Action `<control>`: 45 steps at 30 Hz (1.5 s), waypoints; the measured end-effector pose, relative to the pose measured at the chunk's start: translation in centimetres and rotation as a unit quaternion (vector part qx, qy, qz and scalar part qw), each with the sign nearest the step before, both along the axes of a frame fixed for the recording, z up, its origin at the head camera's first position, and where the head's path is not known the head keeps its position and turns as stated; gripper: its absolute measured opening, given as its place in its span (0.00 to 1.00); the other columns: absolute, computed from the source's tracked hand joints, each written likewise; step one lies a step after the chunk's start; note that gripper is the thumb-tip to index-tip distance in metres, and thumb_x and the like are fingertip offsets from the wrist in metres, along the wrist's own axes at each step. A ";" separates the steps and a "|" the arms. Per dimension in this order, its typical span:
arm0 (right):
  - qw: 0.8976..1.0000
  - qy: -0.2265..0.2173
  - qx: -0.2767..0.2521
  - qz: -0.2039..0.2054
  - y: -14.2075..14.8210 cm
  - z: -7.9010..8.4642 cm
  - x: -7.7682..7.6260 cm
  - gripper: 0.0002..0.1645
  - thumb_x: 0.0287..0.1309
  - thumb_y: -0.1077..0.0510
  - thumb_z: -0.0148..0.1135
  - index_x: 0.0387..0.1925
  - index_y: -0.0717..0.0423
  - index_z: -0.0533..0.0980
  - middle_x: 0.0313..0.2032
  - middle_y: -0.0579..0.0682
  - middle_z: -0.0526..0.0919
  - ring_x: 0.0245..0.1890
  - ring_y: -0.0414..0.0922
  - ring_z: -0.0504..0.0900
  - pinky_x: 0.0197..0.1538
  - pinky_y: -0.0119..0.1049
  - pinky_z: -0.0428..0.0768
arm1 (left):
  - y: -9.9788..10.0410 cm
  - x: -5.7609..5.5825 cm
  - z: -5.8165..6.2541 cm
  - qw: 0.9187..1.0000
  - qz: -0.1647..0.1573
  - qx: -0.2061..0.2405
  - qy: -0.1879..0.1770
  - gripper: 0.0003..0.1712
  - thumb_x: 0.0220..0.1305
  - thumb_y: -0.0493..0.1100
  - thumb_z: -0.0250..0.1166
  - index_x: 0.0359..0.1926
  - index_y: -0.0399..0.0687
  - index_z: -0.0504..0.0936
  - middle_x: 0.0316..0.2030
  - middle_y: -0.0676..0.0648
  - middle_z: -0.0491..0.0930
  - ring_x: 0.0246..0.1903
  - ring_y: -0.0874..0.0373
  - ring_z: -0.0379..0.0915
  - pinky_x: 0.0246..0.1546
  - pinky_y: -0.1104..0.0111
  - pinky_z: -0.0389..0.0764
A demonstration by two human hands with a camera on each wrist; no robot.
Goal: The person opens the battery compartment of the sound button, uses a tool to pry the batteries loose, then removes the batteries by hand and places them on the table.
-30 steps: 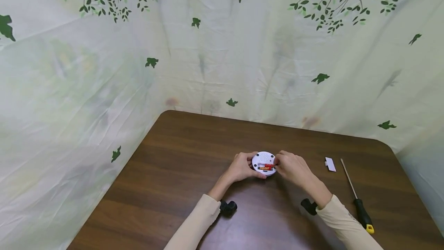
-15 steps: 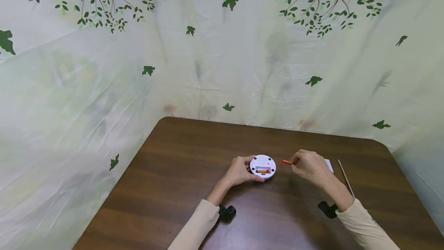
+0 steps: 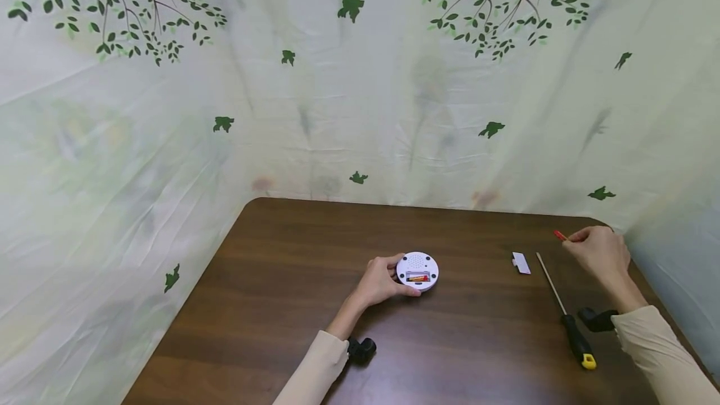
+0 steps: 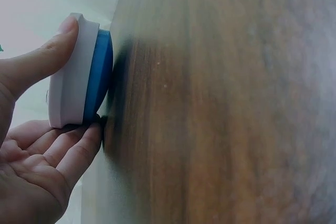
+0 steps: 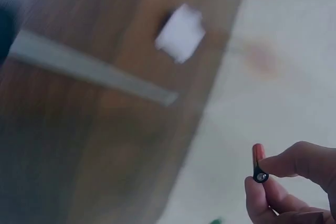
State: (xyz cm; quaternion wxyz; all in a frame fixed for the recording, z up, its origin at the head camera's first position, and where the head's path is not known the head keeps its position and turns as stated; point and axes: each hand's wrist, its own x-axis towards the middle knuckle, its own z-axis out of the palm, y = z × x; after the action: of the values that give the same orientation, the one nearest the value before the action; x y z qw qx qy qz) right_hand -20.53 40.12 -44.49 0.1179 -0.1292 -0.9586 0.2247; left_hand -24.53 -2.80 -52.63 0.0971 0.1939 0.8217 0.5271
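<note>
My left hand [image 3: 378,281] grips a round white device [image 3: 417,260] by its left edge, thumb on the near side. Its face with small dark feet and a speaker grille points up, and one red battery [image 3: 418,279] lies in the uncovered compartment. In the left wrist view the device's blue lower part [image 4: 98,74] faces the wooden tabletop, with fingertips beneath it. Out at the far right, my right hand [image 3: 603,256] pinches a second small battery [image 5: 258,153], red and black, between thumb and fingers, above the table's back right corner.
A small white battery cover [image 3: 521,263] lies right of the device. Beside it rests a screwdriver [image 3: 572,333] with a black and yellow handle, shaft pointing away. A pale leaf-patterned curtain [image 3: 315,99] hangs behind the brown table [image 3: 270,317].
My right hand has lifted the battery from the device's compartment and carried it right, past the cover and screwdriver. The left hand keeps hold of the device; the head view has shifted slightly.
</note>
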 end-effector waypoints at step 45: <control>0.995 -0.079 0.045 0.031 -3.0 2.3 -1.2 0.20 0.65 0.49 0.65 0.37 0.65 0.86 0.30 0.61 0.88 0.23 0.53 0.82 0.20 0.41 0.74 | -0.1 -0.3 -0.1 1.000 -0.001 0.003 -0.002 0.50 0.43 0.41 0.87 0.68 0.34 0.76 0.63 0.36 0.81 0.61 0.53 0.81 0.56 0.64 0.84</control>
State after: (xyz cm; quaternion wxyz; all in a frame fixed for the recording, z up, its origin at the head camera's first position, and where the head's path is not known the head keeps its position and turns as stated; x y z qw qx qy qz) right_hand -21.76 37.09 -42.16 0.0402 -0.1119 -0.9776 0.1739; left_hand -24.80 -2.86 -52.69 0.0988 0.1939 0.8194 0.5302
